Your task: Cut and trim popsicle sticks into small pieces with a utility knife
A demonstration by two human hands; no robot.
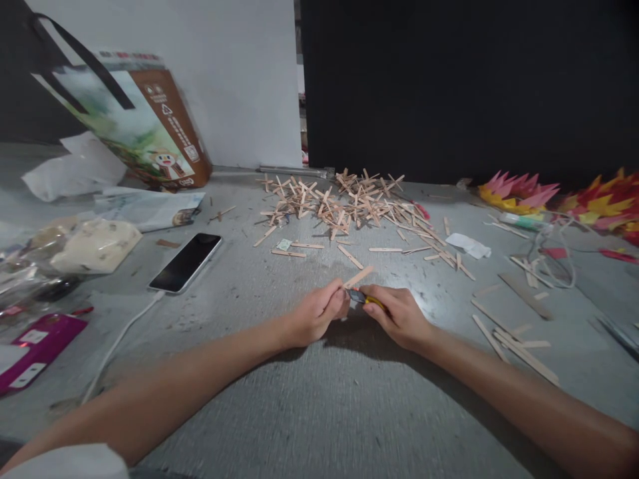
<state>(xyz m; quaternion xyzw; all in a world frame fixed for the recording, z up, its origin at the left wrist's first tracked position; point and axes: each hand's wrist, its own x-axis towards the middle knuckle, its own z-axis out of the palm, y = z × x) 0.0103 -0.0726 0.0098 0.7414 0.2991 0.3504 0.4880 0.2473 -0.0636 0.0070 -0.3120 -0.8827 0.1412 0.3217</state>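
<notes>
Seen from the head camera, while the left hand [318, 313] pinches a pale wooden stick [360, 275] between thumb and curled fingers, the right hand [397, 313] is wrapped around yellow-handled pliers [356, 295]. The stick slants up and away from the left fingertips, over the middle of the grey worktop [324, 412]. The pliers' head reaches right up to those fingertips; whether its jaws bite on anything is too small to tell.

Beyond the hands lies a heap of crossed wooden sticks [339, 203], with single sticks scattered along its near edge. More loose sticks [529, 356] lie near the right forearm, and a crumpled white paper scrap [468, 245] sits above them. On the left, a smartphone [186, 263] lies face up, a white cable [124, 336] plugged into its near end, and a printed carrier bag [164, 133] stands behind it.
</notes>
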